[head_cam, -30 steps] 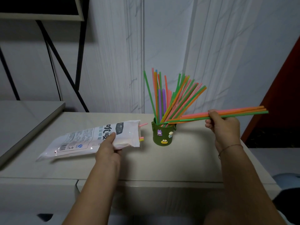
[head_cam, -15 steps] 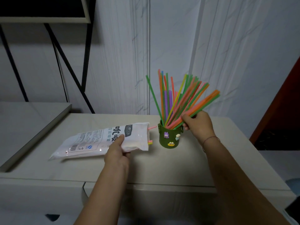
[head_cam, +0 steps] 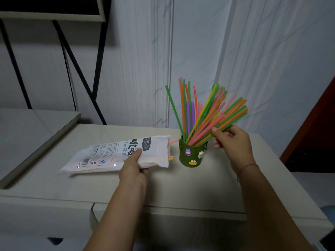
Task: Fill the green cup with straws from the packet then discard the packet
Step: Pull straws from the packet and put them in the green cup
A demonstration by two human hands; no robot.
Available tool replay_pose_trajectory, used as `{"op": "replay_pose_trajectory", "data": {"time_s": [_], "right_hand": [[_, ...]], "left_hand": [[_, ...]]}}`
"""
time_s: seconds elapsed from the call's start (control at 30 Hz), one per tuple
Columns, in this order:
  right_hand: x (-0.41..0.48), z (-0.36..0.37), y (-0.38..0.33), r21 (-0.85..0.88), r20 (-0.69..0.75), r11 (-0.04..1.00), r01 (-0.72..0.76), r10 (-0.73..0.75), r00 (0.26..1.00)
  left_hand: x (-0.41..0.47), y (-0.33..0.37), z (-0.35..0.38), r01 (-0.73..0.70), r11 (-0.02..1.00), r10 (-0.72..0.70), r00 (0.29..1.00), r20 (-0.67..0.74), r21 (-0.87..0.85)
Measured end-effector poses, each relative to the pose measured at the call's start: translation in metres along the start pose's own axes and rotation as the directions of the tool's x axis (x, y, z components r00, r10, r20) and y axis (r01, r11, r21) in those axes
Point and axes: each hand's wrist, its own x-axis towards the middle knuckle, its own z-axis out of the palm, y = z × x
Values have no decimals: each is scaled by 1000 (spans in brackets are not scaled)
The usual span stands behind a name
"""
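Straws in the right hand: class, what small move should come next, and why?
Probably let go. The right hand holds a bundle of straws whose lower ends already sit inside the green cup, while the left hand pins the packet, where a few straw ends still poke out.

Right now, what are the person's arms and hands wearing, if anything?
Both forearms are bare, with no sleeves in view. The right hand has a thin reddish string bracelet around its wrist. The left hand shows no glove, ring or band.
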Motion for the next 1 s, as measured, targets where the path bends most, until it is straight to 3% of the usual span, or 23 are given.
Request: {"op": "replay_pose_trajectory", "data": {"time_s": [0.33,0.53,0.67,0.77,0.87,1.0], "right_hand": [[2,5,9,48,-72,997,-59,63,995],[-6,-3,8,17,50,972,-232,231,972],[-23,-11,1,-160,233,904,-397,426,874],[-38,-5,-3,-190,390,869,-456,493,778],[-50,10,-8,-32,495,805,-593,528,690],[-59,29,-12,212,642,557,-803,540,544]], "left_hand": [[-7,1,-1,68,998,-66,991,115,-15],[-9,2,-3,39,999,-36,989,141,-19],[-13,2,-5,-53,999,52,987,155,6],[-15,2,-7,-149,988,139,970,199,40],[-20,3,-8,-218,975,200,946,256,43],[-24,3,-8,-321,945,291,917,274,70]]}}
